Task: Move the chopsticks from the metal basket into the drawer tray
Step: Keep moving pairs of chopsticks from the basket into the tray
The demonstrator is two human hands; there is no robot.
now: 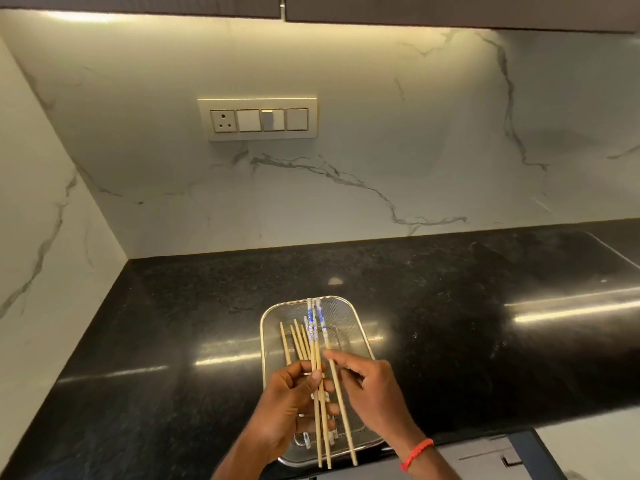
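Observation:
A metal mesh basket (349, 317) sits on the black counter near its front edge. Several wooden chopsticks (294, 341) lie in it, pointing away from me. My left hand (287, 407) grips two chopsticks with blue-and-white patterned tops (313, 327) over the basket, thumb pressed on them. My right hand (374, 393) pinches a third patterned chopstick (341, 407) just to the right of them. The drawer (485, 455) shows partly at the bottom right, below the counter edge; its tray is barely visible.
The black granite counter (450, 306) runs wide to the right and left of the basket. A marble backsplash with a switch panel (258, 119) stands behind. A marble side wall closes the left corner. A red band circles my right wrist.

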